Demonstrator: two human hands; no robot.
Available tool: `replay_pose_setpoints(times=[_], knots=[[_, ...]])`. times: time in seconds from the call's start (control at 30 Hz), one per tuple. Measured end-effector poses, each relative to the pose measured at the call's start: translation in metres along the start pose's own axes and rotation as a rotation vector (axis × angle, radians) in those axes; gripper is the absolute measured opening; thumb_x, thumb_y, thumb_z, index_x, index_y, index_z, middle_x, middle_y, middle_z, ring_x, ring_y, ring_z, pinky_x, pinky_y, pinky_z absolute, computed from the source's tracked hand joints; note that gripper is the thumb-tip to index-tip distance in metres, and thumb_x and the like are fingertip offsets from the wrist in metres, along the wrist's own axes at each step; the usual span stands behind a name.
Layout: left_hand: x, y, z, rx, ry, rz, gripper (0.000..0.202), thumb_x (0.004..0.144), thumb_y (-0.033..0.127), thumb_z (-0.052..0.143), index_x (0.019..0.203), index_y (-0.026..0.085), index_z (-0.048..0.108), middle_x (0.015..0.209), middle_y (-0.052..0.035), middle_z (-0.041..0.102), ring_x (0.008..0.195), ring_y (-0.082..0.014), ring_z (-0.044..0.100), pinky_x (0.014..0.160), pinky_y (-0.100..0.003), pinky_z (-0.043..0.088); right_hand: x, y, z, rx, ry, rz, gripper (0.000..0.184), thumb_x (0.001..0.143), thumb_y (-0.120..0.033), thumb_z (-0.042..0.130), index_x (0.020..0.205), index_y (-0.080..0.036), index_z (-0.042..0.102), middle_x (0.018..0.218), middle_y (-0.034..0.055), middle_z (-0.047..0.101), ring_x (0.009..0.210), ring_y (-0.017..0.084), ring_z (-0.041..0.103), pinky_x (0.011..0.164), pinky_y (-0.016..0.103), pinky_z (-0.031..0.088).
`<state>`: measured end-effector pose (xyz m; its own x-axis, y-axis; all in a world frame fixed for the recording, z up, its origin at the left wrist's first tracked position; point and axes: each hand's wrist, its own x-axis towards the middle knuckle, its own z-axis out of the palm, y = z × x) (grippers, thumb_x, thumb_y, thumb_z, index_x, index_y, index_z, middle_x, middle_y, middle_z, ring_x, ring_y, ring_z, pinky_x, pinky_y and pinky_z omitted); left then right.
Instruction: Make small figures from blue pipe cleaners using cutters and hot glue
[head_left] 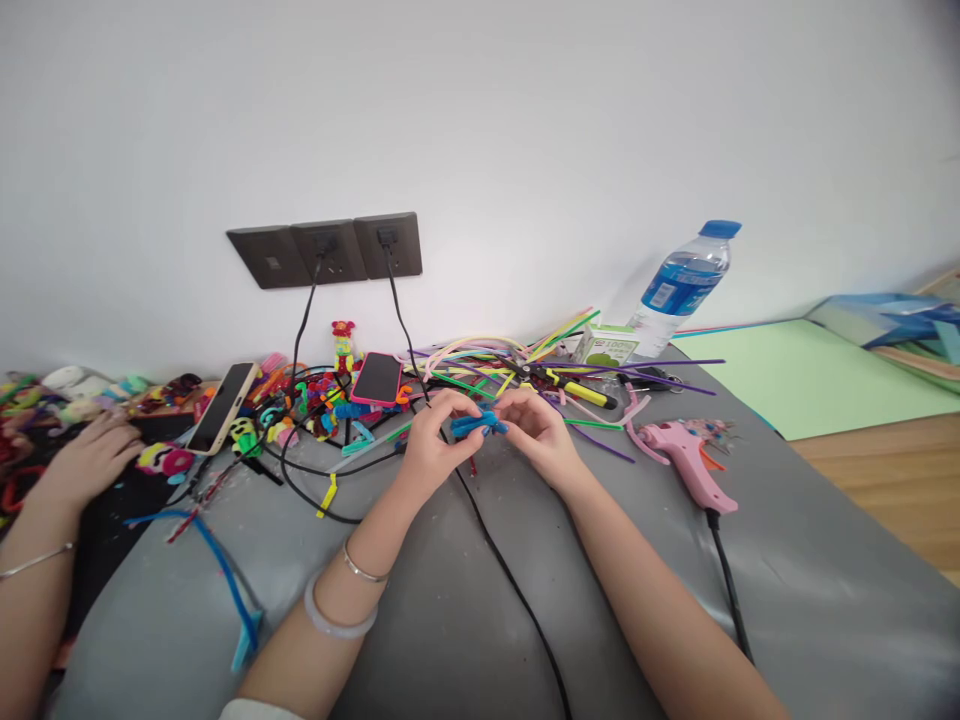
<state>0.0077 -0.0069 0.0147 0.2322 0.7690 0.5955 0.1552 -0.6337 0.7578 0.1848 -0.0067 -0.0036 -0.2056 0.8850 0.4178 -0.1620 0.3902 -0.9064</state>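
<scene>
Between my two hands is a small bundle of bent blue pipe cleaner [469, 424], held just above the grey table [615, 620]. My left hand [439, 440] pinches its left side between thumb and fingers. On the other side, the fingertips of my right hand [541, 435] close on its right end. A black cable runs down the table below my hands. Behind them lies a loose heap of coloured pipe cleaners [480, 360] with yellow-and-black pliers [574, 385] on it. A longer blue pipe cleaner [225, 565] lies at the left front.
At right are a pink glue gun [690, 460], a tilted water bottle [679, 290] and a small green-and-white carton [606, 345]. Two phones, one pink-edged [377, 378], one pale-edged [223, 408], lie among small fuzzy figures. Another person's hand [90, 455] rests at far left.
</scene>
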Motion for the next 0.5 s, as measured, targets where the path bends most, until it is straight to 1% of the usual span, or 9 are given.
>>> replay_pose_setpoints(times=[0.13,0.33,0.5], knots=[[0.0011,0.0005,0.0000,0.015,0.001,0.003,0.008,0.079,0.018,0.066,0.084,0.020,0.060,0.087,-0.0039,0.062,0.084,-0.0181,0.059,0.074,-0.030,0.048,-0.0013,-0.0001,0.0011,0.047,-0.045,0.010,0.023,0.087,-0.042,0.070,0.098,-0.025,0.061,0.090,0.0026,0.059,0.075,0.015,0.058,0.069,0.029,0.050],[0.0010,-0.0003,0.0006,0.029,0.002,0.019,0.010,0.079,0.020,0.070,0.085,0.020,0.062,0.086,-0.0030,0.063,0.083,-0.0178,0.059,0.077,-0.030,0.046,-0.0012,0.0008,0.0009,0.040,-0.015,0.000,0.020,0.088,-0.040,0.069,0.093,-0.023,0.061,0.088,0.0017,0.057,0.072,0.014,0.057,0.067,0.028,0.049],[0.0002,-0.0015,-0.0002,0.021,-0.019,0.007,0.012,0.078,0.019,0.071,0.086,0.019,0.062,0.086,-0.0021,0.063,0.081,-0.0164,0.059,0.075,-0.028,0.046,-0.0019,-0.0003,0.0009,0.028,-0.019,-0.007,0.020,0.089,-0.041,0.068,0.094,-0.023,0.060,0.088,0.0018,0.057,0.069,0.013,0.056,0.065,0.028,0.049]])
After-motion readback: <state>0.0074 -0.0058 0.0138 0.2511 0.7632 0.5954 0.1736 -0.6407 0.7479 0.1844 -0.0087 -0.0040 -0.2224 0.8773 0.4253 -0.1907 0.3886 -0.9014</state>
